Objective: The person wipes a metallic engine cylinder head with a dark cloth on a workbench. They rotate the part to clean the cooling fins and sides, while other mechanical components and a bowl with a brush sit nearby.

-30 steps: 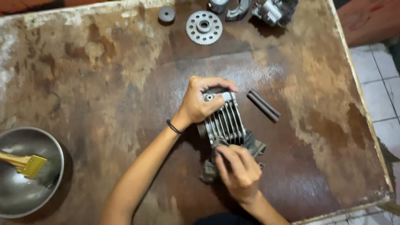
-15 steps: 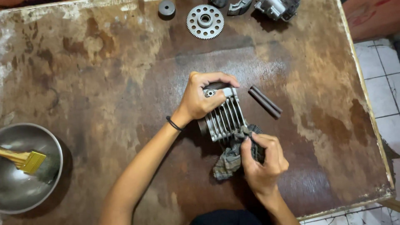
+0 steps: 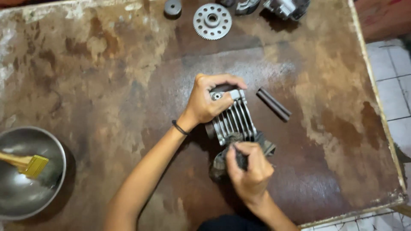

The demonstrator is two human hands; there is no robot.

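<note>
A: While your left hand [image 3: 207,102] is closed over the far end of the finned metal cylinder [image 3: 233,119], where exactly does that part sit?

B: It lies on its side near the middle of the stained wooden table [image 3: 85,85], a little to the right of centre. Your fingers wrap over its far edge and your thumb presses its left side. A dark band [image 3: 179,127] circles that wrist.

A: And your right hand [image 3: 248,171]?

B: It is at the near end of the cylinder, fingers curled shut around a dark grey rag [image 3: 222,160], which is bunched up and pressed against the nearest fins. Part of the rag pokes out to the right of your hand, resting on the table.

A: What lies close by?

B: Just to the right of the cylinder, a dark short rod [image 3: 274,104] lies at a slant on the table, apart from both hands.

A: What is at the far edge?

B: A round toothed gear [image 3: 212,21] lies flat, with a small dark round piece [image 3: 173,7] to its left. To the right of the gear are grey metal engine parts [image 3: 282,6], partly cut off by the frame.

A: And on your left?

B: A shallow metal bowl [image 3: 51,149] sits at the near left, well apart from your hands. A brush with a yellow ferrule [image 3: 30,164] rests inside it. Pale floor tiles [image 3: 394,85] show past the table's right edge.
</note>
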